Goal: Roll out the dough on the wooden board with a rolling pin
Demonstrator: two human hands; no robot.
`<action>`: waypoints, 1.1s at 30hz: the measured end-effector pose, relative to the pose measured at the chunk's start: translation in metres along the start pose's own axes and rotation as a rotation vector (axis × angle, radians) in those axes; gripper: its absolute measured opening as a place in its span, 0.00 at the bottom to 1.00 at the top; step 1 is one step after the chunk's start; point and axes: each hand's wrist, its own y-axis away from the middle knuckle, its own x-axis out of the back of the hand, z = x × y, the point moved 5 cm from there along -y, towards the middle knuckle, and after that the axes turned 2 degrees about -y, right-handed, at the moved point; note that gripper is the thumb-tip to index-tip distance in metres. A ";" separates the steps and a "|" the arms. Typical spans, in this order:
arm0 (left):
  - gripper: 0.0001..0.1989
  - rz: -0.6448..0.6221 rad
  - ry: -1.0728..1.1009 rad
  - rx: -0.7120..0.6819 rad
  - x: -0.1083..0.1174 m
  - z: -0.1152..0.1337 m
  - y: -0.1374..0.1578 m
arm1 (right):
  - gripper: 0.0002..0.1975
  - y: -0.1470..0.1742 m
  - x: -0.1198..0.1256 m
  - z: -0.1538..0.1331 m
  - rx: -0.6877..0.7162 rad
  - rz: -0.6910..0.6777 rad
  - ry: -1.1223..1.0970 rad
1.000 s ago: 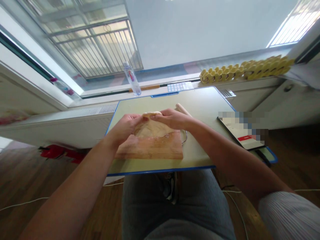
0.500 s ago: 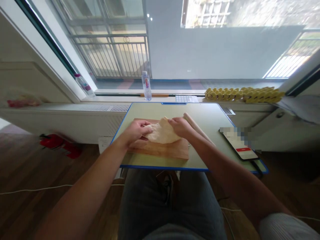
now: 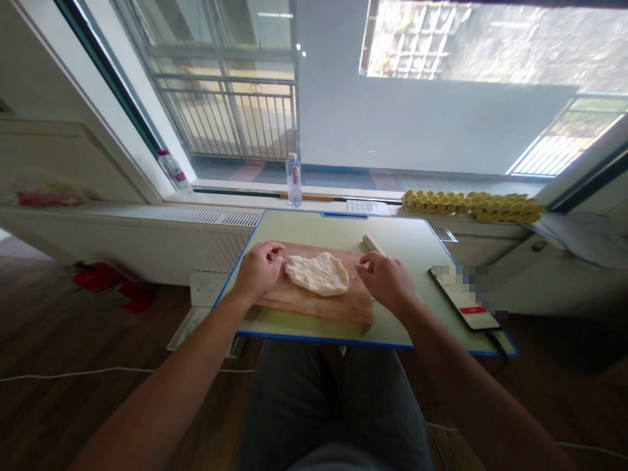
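Note:
A flat, uneven piece of dough (image 3: pixel 318 274) lies on a wooden board (image 3: pixel 314 309). Just left of the dough, my left hand (image 3: pixel 261 267) is over the board's left side, fingers loosely curved and thumb a little apart from them. My right hand (image 3: pixel 386 277) hovers past the board's right side, its fingers bent and a small gap between thumb and forefinger. Neither hand holds anything. Behind the right hand, a pale rolling pin (image 3: pixel 373 244) rests on the table, partly hidden by that hand.
The board is on a small blue-edged table (image 3: pixel 299 226). A phone (image 3: pixel 468 306) lies on its right side. Clear bottles (image 3: pixel 294 180) and a yellow bumpy item (image 3: pixel 471 205) stand along the windowsill. A red fire extinguisher (image 3: pixel 115 286) is on the floor at left.
Both hands have let go of the dough and moved apart. The dough, earlier lifted and stretched between them, now lies flat on the board. The view has tilted slightly.

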 end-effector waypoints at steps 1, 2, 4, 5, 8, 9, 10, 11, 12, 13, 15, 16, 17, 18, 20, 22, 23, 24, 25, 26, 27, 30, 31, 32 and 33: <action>0.15 -0.009 -0.034 -0.036 0.001 -0.001 0.002 | 0.14 0.001 0.004 0.013 -0.023 0.048 0.016; 0.15 -0.026 -0.064 -0.068 0.001 -0.002 0.003 | 0.15 0.003 0.007 0.027 -0.041 0.098 0.046; 0.16 -0.057 -0.117 -0.080 0.001 -0.011 0.003 | 0.20 0.005 0.008 0.052 -0.092 0.145 0.108; 0.18 -0.068 -0.129 -0.053 0.001 -0.018 0.001 | 0.22 0.006 0.006 0.063 -0.114 0.133 0.133; 0.23 -0.138 -0.071 0.093 -0.003 -0.046 -0.011 | 0.24 0.005 -0.004 0.081 -0.154 0.043 0.157; 0.25 -0.170 -0.041 0.127 -0.006 -0.053 -0.017 | 0.23 0.004 -0.006 0.082 -0.160 0.025 0.152; 0.26 -0.199 -0.016 0.144 -0.008 -0.057 -0.023 | 0.22 0.002 -0.006 0.082 -0.168 0.014 0.141; 0.27 -0.221 0.000 0.145 -0.010 -0.060 -0.030 | 0.22 0.002 -0.005 0.081 -0.178 0.011 0.124; 0.28 -0.238 0.008 0.133 -0.013 -0.060 -0.037 | 0.21 0.002 -0.002 0.079 -0.183 0.016 0.103; 0.29 -0.254 0.014 0.110 -0.015 -0.059 -0.043 | 0.21 0.003 0.002 0.074 -0.178 0.024 0.074; 0.28 -0.291 0.024 0.059 -0.019 -0.054 -0.053 | 0.19 0.011 0.010 0.061 -0.125 0.048 -0.015; 0.27 -0.304 0.022 0.037 -0.020 -0.052 -0.055 | 0.18 0.018 0.013 0.053 -0.081 0.054 -0.072; 0.26 -0.311 0.019 0.022 -0.020 -0.050 -0.057 | 0.17 0.026 0.014 0.044 -0.036 0.049 -0.131; 0.25 -0.311 0.000 0.014 -0.019 -0.049 -0.058 | 0.16 0.035 0.013 0.035 0.004 0.025 -0.186; 0.24 -0.302 -0.096 0.009 -0.015 -0.049 -0.058 | 0.14 0.051 0.005 0.020 0.042 -0.044 -0.254; 0.23 -0.302 -0.240 0.008 -0.010 -0.049 -0.053 | 0.14 0.060 -0.003 0.012 0.039 -0.094 -0.250; 0.23 -0.310 -0.315 0.006 -0.007 -0.049 -0.050 | 0.14 0.061 -0.006 0.010 0.029 -0.100 -0.230; 0.24 -0.323 -0.381 0.001 -0.005 -0.049 -0.045 | 0.14 0.061 -0.006 0.009 0.017 -0.093 -0.207; 0.25 -0.338 -0.432 -0.002 -0.003 -0.048 -0.041 | 0.14 0.059 -0.005 0.009 0.010 -0.081 -0.187; 0.26 -0.350 -0.477 -0.002 -0.002 -0.047 -0.035 | 0.14 0.056 -0.002 0.009 0.007 -0.068 -0.176; 0.27 -0.361 -0.517 0.001 -0.001 -0.045 -0.030 | 0.14 0.053 0.002 0.009 0.012 -0.059 -0.171; 0.30 -0.372 -0.592 0.020 -0.001 -0.036 -0.015 | 0.14 0.047 0.011 0.006 0.042 -0.056 -0.166; 0.31 -0.369 -0.606 0.027 -0.002 -0.032 -0.010 | 0.13 0.046 0.012 0.004 0.050 -0.058 -0.163; 0.31 -0.365 -0.618 0.035 -0.002 -0.027 -0.006 | 0.13 0.046 0.012 0.002 0.057 -0.062 -0.158; 0.32 -0.363 -0.629 0.044 -0.002 -0.022 -0.001 | 0.13 0.046 0.011 0.001 0.064 -0.068 -0.151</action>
